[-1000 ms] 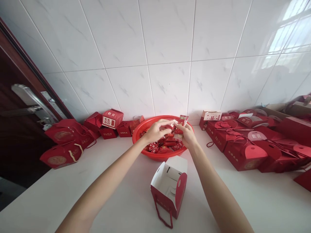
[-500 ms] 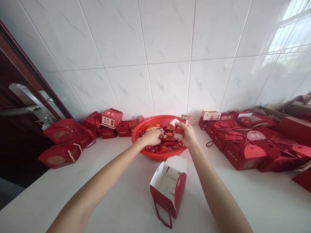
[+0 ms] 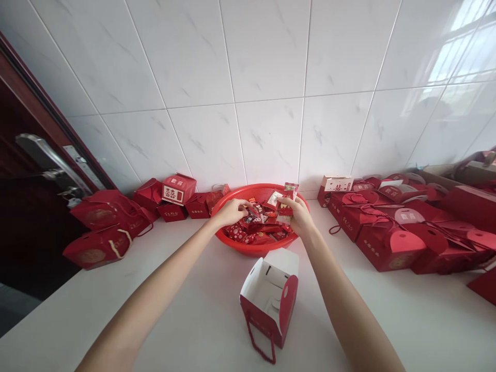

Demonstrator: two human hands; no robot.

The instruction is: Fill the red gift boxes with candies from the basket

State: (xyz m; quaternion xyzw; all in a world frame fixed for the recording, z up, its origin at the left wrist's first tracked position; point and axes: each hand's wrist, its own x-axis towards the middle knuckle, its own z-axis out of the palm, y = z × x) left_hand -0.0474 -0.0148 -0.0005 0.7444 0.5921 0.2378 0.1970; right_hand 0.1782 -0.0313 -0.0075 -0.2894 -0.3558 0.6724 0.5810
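Observation:
A red plastic basket (image 3: pixel 253 250) stands against the wall, filled with wrapped candies (image 3: pixel 248 236), mostly red. Over its left side, my left hand (image 3: pixel 231 212) pinches a small red candy (image 3: pixel 254 211) between thumb and fingers. At the basket's right side my right hand (image 3: pixel 300 214) is closed around several wrapped candies (image 3: pixel 287 206), with pink, white and red wrappers sticking out past the thumb. Between my forearms an open red gift box (image 3: pixel 267 305) with a white inside stands on the white table; its flaps are up and a red cord handle hangs at the front.
Closed red gift boxes (image 3: pixel 391 243) crowd the table's right side. More boxes (image 3: pixel 178 188) stand along the wall at left, and larger ones (image 3: pixel 96 245) sit near the door handle (image 3: pixel 50 160). A tiled wall (image 3: pixel 267 139) rises behind the basket.
My left hand has moved left and come up out of the candy pile with a red candy. My right hand has shifted only slightly, still gripping its candies.

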